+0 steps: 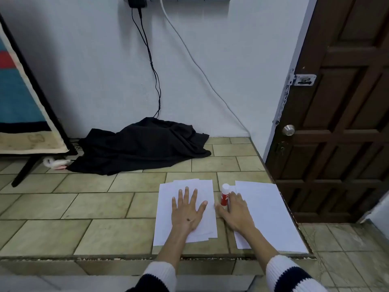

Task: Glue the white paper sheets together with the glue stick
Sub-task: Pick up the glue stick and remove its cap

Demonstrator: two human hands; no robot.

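A stack of white paper sheets (166,207) lies on the tiled platform, slightly fanned at the top edge. My left hand (186,208) rests flat on it, fingers spread. A second pile of white sheets (267,209) lies to the right, near the platform's right edge. Between the two piles a red glue stick with a white cap (224,194) stands upright. My right hand (234,209) curls around its lower part, thumb on the left, fingers on the right, and it partly covers the right pile.
A crumpled black cloth (143,144) lies at the back by the wall, with cables (154,76) hanging above it. A framed board (23,102) leans at the left. A brown door (341,114) stands at the right. The platform's edge (126,257) drops just in front of the sheets.
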